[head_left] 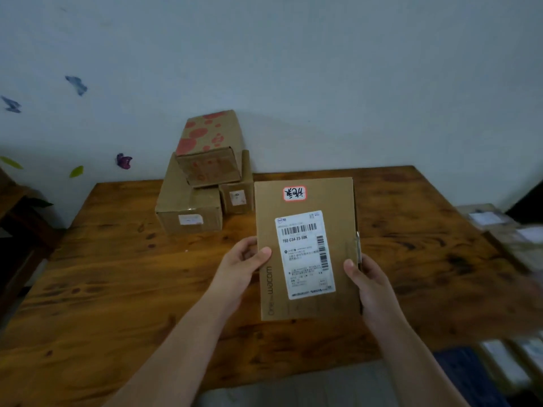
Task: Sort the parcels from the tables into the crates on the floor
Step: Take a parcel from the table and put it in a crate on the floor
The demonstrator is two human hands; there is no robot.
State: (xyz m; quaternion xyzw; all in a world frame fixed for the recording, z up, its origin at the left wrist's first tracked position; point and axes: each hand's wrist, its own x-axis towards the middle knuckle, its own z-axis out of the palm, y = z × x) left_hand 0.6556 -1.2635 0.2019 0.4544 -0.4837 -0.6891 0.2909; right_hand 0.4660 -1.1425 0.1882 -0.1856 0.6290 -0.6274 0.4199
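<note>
While both hands hold the flat parcel (305, 248) up over the table (117, 274), the step looks like label-reading: pick is done, placement isn't.

Grip: left hand (241, 268) clamps the parcel's left long edge, thumb on the front face, fingers behind. Right hand (367, 277) clamps the right long edge the same way, thumb tip on the front near the shipping label (304, 254). Parcel sits between the two hands at frame centre, face toward the camera, long axis roughly vertical, slightly tilted. Whether its lower edge touches the table I can't tell.

Small red-bordered sticker (294, 193) near the top edge carries handwriting, probably the sort key. Too blurred for me to read.

Remaining on the table, upper centre: large plain box (188, 207), small box (237, 198) just beside it on the right, red-spotted box (210, 148) stacked on top of both. All well clear of the hands.

No crate clearly identifiable. Blurred label-topped shapes at the right edge and lower right could be sorted parcels in crates, not certain.

Next move, my guess: decide the destination from the sticker, turn toward the floor, lower the parcel in flat. Two-handed hold is fine for that; box is thin and rigid.
</note>
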